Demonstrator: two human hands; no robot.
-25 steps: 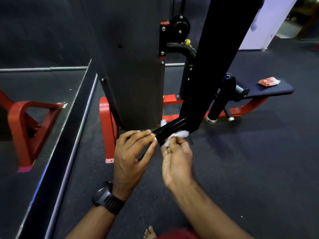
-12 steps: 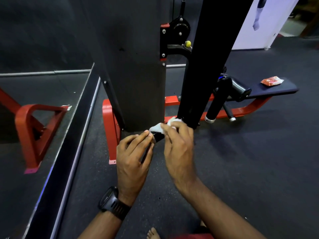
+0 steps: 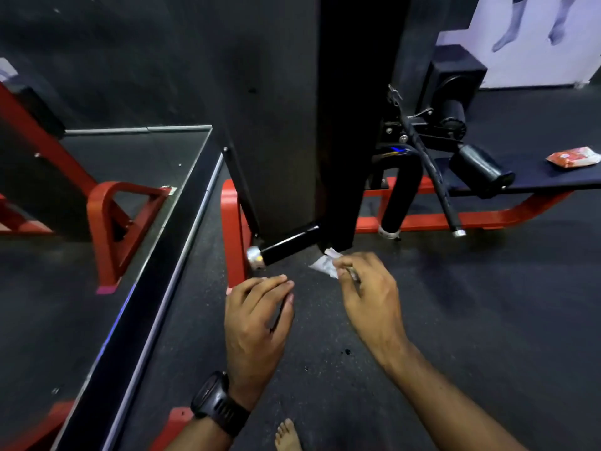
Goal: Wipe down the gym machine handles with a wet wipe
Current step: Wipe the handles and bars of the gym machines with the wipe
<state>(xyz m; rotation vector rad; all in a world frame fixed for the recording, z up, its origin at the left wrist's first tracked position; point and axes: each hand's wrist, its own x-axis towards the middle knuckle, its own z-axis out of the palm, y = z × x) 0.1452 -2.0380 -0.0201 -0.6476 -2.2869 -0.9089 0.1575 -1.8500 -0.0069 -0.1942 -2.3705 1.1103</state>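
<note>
On bench [image 3: 536, 184] lies packet [image 3: 574, 157]; right hand [image 3: 369, 291] pinches wipe [image 3: 325, 264].

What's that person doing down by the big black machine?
A person is cleaning a gym machine. Their right hand pinches a crumpled white wet wipe just beside the short black handle low on the machine. Their left hand hangs open below the handle's silver end, holding nothing. Neither hand touches the handle at this moment. A red packet lies on the bench behind.

Dim indoor scene; the dark floor [image 3: 487, 320] and machine column [image 3: 338, 125] hold little detail. A glossy highlight runs along the black handle [image 3: 289, 242]. The right hand [image 3: 370, 291] is motion-blurred; wide-angle distortion bends the edges.
</note>
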